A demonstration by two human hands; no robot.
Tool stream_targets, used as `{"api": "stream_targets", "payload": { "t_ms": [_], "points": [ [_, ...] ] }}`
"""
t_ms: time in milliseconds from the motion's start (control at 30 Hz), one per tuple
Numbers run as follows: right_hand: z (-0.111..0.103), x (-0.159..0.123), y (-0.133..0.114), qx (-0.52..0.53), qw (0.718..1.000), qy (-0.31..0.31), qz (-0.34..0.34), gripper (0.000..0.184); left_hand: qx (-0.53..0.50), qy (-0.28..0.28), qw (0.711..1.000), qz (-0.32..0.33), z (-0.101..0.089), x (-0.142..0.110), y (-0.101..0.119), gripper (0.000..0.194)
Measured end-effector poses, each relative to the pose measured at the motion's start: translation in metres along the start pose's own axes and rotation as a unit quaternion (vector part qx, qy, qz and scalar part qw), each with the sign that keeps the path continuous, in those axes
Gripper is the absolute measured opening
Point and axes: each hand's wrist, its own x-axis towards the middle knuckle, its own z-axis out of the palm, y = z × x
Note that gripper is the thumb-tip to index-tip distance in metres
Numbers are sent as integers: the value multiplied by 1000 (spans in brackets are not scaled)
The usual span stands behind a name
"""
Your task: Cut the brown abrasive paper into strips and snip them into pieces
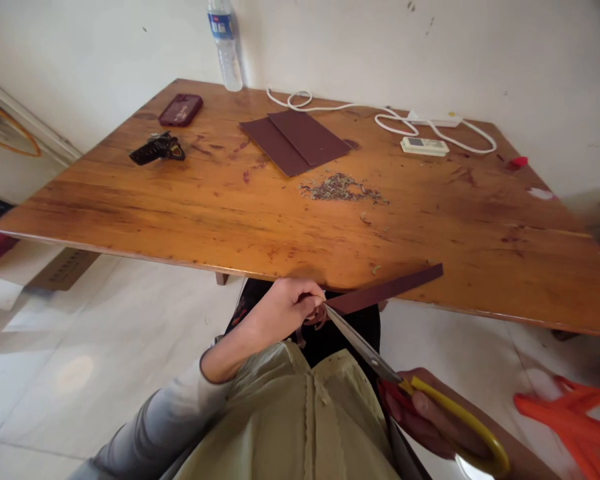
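My left hand pinches one end of a dark maroon strip, just in front of the table's near edge. The strip slants up to the right, its far end over the tabletop. Curled cut bits hang below my left fingers. In my right hand is a pair of scissors with a yellow and red handle. Their blades point up and left, and the tips meet the strip beside my left fingertips. The blades look nearly closed.
On the wooden table lie two maroon sheets, a heap of small clippings, a phone, keys, a white cable and a small remote. A plastic bottle stands by the wall. An orange stool is at right.
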Motion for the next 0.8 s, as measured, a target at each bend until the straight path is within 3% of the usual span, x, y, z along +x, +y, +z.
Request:
{"api": "stream_targets", "payload": {
  "t_ms": [100, 267, 400, 567, 800],
  "points": [
    [-8, 9, -14, -9, 997, 30, -65, 54, 21, -11, 999, 42, -9, 19, 24, 18],
    [-26, 28, -23, -39, 991, 26, -128, 53, -26, -106, 994, 30, -26, 61, 50, 21],
    [-29, 37, -34, -39, 992, 13, -123, 59, -40, -157, 986, 24, -33, 78, 49, 23],
    [-30, 40, -45, -54, 993, 21, -104, 62, -54, -155, 986, 16, -35, 89, 41, 17],
    [-38, 45, -35, -39, 994, 17, -103, 62, -83, -162, 983, 11, -35, 96, 35, 13]
  ]
}}
